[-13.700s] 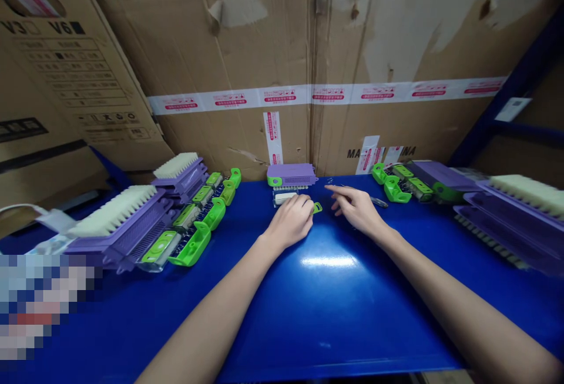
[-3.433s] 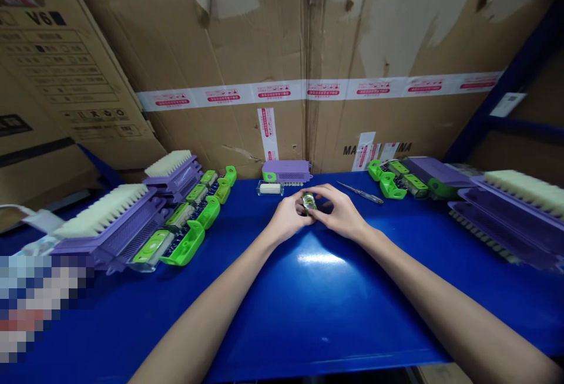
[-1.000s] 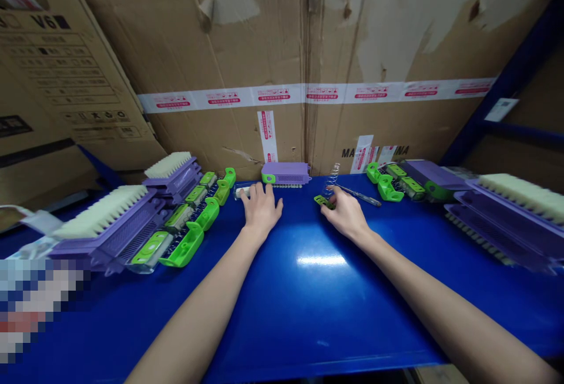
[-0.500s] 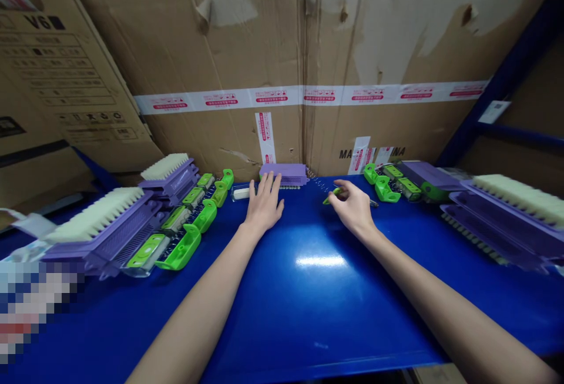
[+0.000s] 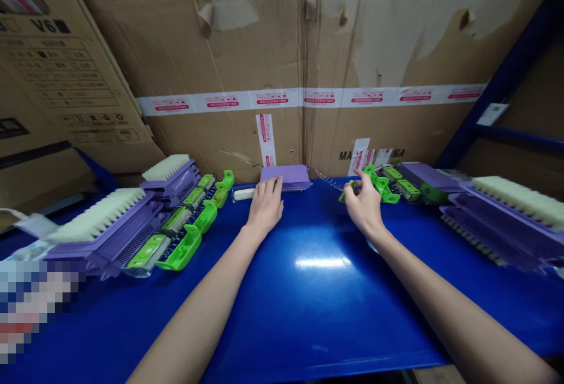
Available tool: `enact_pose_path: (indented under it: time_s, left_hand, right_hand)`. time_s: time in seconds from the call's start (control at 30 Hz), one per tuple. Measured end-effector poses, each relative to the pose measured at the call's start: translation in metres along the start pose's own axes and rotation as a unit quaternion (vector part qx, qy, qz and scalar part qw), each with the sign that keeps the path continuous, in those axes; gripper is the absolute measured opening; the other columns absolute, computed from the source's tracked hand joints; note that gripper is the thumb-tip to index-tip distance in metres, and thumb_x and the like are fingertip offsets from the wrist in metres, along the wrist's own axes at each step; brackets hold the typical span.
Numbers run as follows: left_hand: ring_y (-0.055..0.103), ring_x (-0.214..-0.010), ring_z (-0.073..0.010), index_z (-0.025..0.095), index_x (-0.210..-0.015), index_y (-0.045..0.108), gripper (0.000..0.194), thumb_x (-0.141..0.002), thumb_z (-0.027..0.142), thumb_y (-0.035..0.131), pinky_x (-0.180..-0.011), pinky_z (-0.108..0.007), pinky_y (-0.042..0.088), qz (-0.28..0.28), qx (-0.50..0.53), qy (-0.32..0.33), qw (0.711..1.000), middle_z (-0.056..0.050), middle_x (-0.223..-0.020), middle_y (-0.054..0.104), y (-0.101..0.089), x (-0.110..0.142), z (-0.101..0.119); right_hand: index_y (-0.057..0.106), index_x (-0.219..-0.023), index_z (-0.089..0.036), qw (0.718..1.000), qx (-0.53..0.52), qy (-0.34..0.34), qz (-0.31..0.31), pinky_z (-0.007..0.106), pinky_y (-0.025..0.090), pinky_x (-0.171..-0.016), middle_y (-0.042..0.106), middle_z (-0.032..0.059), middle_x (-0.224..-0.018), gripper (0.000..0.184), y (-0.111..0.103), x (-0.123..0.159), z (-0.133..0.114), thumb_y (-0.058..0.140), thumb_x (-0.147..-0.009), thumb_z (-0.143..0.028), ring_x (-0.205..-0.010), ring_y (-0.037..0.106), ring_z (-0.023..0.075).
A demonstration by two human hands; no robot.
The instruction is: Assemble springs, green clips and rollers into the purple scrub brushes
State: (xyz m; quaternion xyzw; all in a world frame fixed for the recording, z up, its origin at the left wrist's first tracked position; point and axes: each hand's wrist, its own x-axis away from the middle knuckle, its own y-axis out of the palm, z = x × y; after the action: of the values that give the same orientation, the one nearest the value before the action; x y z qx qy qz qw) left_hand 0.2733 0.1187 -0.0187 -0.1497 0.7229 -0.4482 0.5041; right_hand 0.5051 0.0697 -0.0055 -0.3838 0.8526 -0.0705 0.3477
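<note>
My left hand (image 5: 265, 206) reaches to the back of the table, its fingers curled over a clear plastic case (image 5: 244, 194) with a white strip and some green on it. Part of this case is hidden under the fingers. Just behind that hand lies a purple bristle brush block (image 5: 286, 177). A bright green plastic cover (image 5: 348, 191) is pinched between the thumb and fingers of my right hand (image 5: 365, 201). To its left a thin metal coil spring (image 5: 326, 179) stretches toward the purple block.
Purple brush blocks with white bristles (image 5: 99, 214), green-topped clear cases (image 5: 148, 252) and green covers (image 5: 181, 249) line the left side of the blue table (image 5: 282, 313). More purple blocks (image 5: 497, 219) lie at right. Large cardboard (image 5: 247, 49) stands behind.
My right hand has moved right with the green cover, toward the other green covers. My left hand's spread fingers have drawn together and back from the purple block, over the clear case.
</note>
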Motion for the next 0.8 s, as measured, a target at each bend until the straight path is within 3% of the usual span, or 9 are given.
enact_pose_path:
  time_s: [0.27, 0.43, 0.67, 0.8]
  left_hand:
    - [0.044, -0.112, -0.0296, 0.008, -0.131, 0.043, 0.050, -0.082, 0.017, 0.049, -0.098, -0.045, 0.041, 0.006, 0.012, -0.003, 1.000, -0.019, -0.121, 0.049, 0.0032, 0.0008, -0.0009]
    - [0.045, -0.112, -0.0298, 0.009, -0.128, 0.045, 0.047, -0.082, 0.016, 0.049, -0.097, -0.046, 0.042, 0.008, 0.024, -0.008, 1.000, -0.018, -0.120, 0.048, 0.0034, 0.0016, -0.0010]
    - [0.041, -0.124, -0.0323, 0.009, -0.125, 0.045, 0.045, -0.082, 0.017, 0.050, -0.102, -0.049, 0.040, 0.015, 0.047, -0.008, 0.999, -0.021, -0.130, 0.044, 0.0052, 0.0026, -0.0027]
    - [0.034, -0.133, -0.0344, 0.008, -0.124, 0.045, 0.043, -0.082, 0.016, 0.050, -0.105, -0.053, 0.035, 0.014, 0.063, -0.006, 0.998, -0.023, -0.138, 0.040, 0.0071, 0.0030, -0.0034]
  right_hand:
    - [0.050, -0.129, -0.017, 0.997, -0.067, 0.033, 0.002, 0.037, 0.052, -0.065, 0.065, 0.0077, -0.087, 0.052, -0.0056, -0.0071, 0.0041, 0.046, -0.079, -0.031, -0.062, 0.061, 0.0193]
    - [0.046, -0.133, -0.017, 0.986, -0.143, 0.077, -0.045, 0.030, 0.051, -0.050, 0.065, 0.0093, -0.093, 0.058, -0.0053, -0.0067, 0.0022, 0.047, -0.076, -0.031, -0.060, 0.061, 0.0175]
    - [0.045, -0.131, -0.018, 0.962, -0.221, 0.119, -0.110, 0.028, 0.054, -0.053, 0.061, 0.0081, -0.100, 0.061, 0.0022, -0.0077, 0.0092, 0.054, -0.075, -0.040, -0.067, 0.063, 0.0152]
    - [0.046, -0.128, -0.019, 0.948, -0.260, 0.149, -0.105, 0.027, 0.055, -0.054, 0.060, 0.0054, -0.096, 0.057, 0.0025, -0.0081, 0.0094, 0.056, -0.074, -0.037, -0.068, 0.063, 0.0141]
